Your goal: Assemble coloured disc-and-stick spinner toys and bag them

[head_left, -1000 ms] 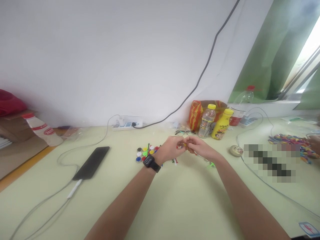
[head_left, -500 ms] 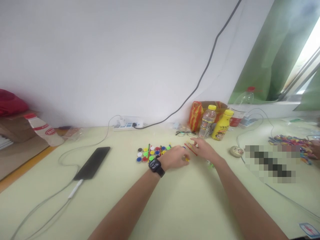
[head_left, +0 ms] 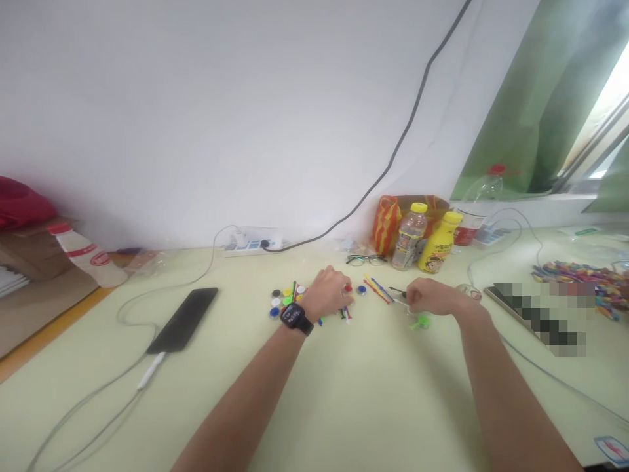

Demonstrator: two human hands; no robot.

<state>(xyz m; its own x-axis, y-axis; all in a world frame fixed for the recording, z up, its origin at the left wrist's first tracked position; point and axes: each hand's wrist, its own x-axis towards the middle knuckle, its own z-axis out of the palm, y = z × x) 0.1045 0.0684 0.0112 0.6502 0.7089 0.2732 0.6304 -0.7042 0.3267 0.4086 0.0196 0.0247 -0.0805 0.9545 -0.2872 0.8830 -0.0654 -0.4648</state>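
Observation:
My left hand (head_left: 328, 293), with a black watch (head_left: 296, 318) on its wrist, has its fingers bent down at a small red disc (head_left: 348, 288) and seems to grip it. Under and beside it lie small coloured discs and thin sticks, partly hidden by the hand. A blue disc (head_left: 362, 290) lies just to its right. Red, yellow and blue sticks (head_left: 378, 290) lie side by side between my hands. My right hand (head_left: 428, 296) is closed, and a thin black stick (head_left: 396, 290) and a white one (head_left: 400, 302) reach out from its fingers. Below it sits a green piece (head_left: 421, 322).
A phone (head_left: 183, 320) on a cable lies at the left. Behind my hands are eyeglasses (head_left: 366, 260), a clear bottle (head_left: 409, 237), a yellow bottle (head_left: 441, 242) and a striped bag (head_left: 386, 226). A colourful heap (head_left: 580, 276) and a round object (head_left: 470, 292) are at the right.
My left hand has moved left and slightly up, over the discs. The right hand has moved right, away from the red stick, and closed. The sticks and the green piece now show more fully.

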